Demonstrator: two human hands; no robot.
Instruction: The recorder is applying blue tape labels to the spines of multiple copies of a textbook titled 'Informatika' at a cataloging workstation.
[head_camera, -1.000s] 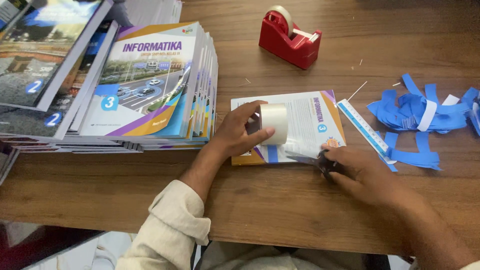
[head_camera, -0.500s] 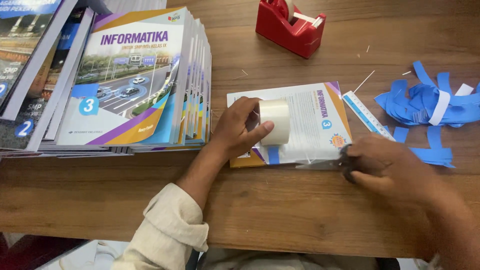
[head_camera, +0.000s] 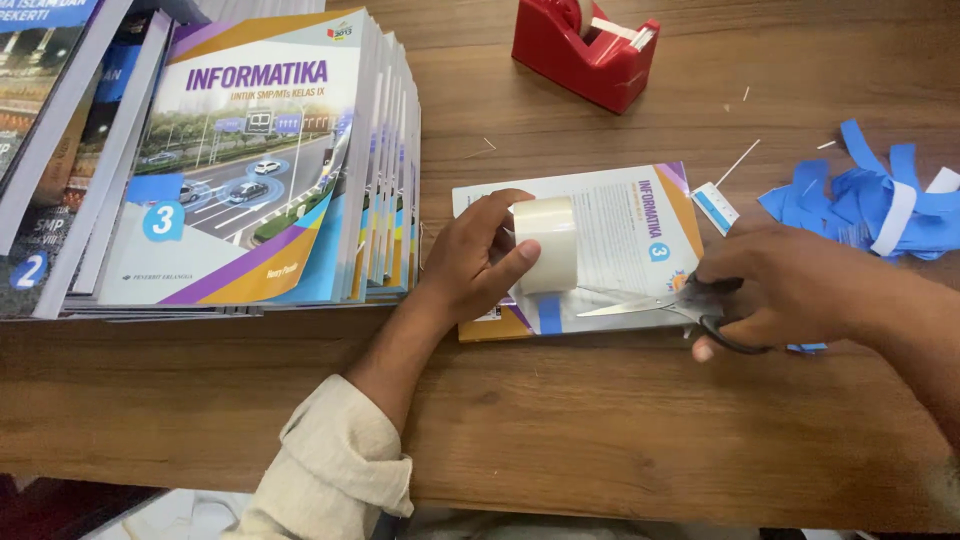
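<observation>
Step in hand looks like cutting tape: the left hand (head_camera: 480, 255) is curled around a roll of clear tape (head_camera: 547, 245), thumb in front and fingers behind, holding it upright on edge over the thin book (head_camera: 610, 225) lying flat on the tabletop (head_camera: 600, 430). The right hand (head_camera: 790, 290) is closed through the handles of the scissors (head_camera: 660, 303), grip firm; blades are parted a little, tips just below the roll near the book's lower edge. Scissors' long axis runs roughly left-right, nearly parallel w/ the tabletop's front edge, tips pointing left toward the roll, handles to the right inside the hand. Book lies w/ its long axis also left-right, spine along the near edge as far as can be told; a blue strip shows at that edge under the roll. Whether a tape strip is already pulled out between roll and blades can't be told, too clear to see. Next move, as a judgement, calls for closing the blades squarely across the tape close to the roll, w/ the left hand keeping the roll steady and taut. Nearby: a tall stack of books (head_camera: 260, 170) to the left, red tape dispenser (head_camera: 585, 45) behind, blue paper scraps (head_camera: 880, 200) at the right.
</observation>
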